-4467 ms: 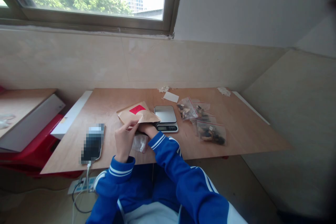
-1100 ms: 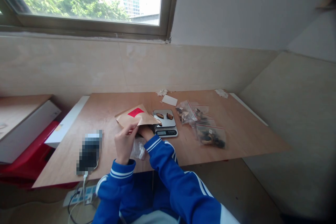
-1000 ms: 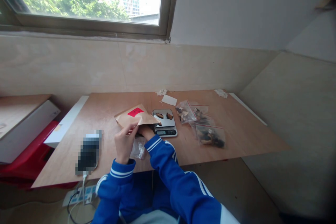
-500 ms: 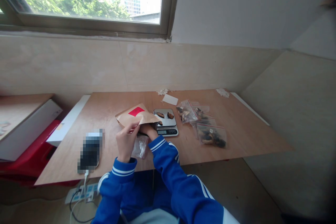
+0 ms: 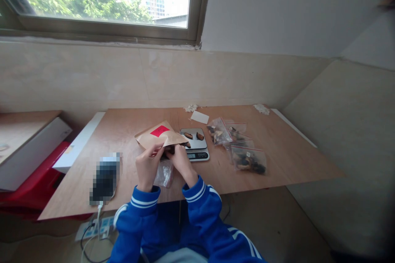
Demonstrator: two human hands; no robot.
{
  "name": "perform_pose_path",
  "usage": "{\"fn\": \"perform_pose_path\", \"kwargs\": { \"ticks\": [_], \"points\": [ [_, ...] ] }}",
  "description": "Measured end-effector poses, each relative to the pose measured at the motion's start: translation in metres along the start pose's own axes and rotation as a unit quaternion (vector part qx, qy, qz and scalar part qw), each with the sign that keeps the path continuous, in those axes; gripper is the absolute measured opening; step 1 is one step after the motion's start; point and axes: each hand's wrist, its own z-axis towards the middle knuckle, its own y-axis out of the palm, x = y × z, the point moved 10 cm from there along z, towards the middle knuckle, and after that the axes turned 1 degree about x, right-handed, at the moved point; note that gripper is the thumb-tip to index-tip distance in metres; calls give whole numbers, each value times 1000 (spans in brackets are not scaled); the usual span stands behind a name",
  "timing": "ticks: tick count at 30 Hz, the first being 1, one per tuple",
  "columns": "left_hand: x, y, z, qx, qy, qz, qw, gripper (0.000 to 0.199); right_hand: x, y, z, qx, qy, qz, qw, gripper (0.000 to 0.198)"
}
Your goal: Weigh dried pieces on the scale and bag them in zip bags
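A brown kraft paper bag [image 5: 145,134] with a red label tilts with its mouth toward me. My left hand [image 5: 148,166] pinches the edge of that mouth. At the opening, my right hand [image 5: 182,160] has its fingers curled down, closed beside some dark contents; what it grips is hidden. Just beyond is a digital kitchen scale [image 5: 202,144], its display lit, with dried brown pieces [image 5: 200,136] that look like mushroom slices on the plate. Under my hands lies a clear plastic bag [image 5: 164,174].
Several zip bags [image 5: 249,160] of dried goods lie right of the scale. Behind it are a white card [image 5: 200,117] and small white scraps [image 5: 191,108]; more scraps [image 5: 261,109] sit at the back right. A pixelated phone-like device [image 5: 105,181] with a cable [image 5: 99,218] is at left.
My right hand has drawn back out of the paper bag to its mouth, and dark contents now show there. My left hand keeps its pinch on the bag's edge.
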Motion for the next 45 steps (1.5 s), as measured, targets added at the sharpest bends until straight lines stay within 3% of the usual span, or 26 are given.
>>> {"fn": "perform_pose_path", "kwargs": {
  "ticks": [4,8,17,25,35,45],
  "points": [
    [3,2,0,-5,4,5,1000,19,12,-9,-13,53,43,50,996,23],
    [8,5,1,-10,15,12,1000,18,14,-21,-22,96,43,60,993,19],
    [13,5,1,11,8,52,999,17,-16,-46,-33,159,29,-24,987,21],
    [12,1,7,10,-15,59,998,15,-11,-58,-34,120,14,112,986,21],
    [13,7,9,-2,-11,44,999,17,7,-66,-36,101,33,186,977,23],
    [10,4,14,1,-27,61,998,17,21,-68,-34,85,60,310,945,27]
  ]
}}
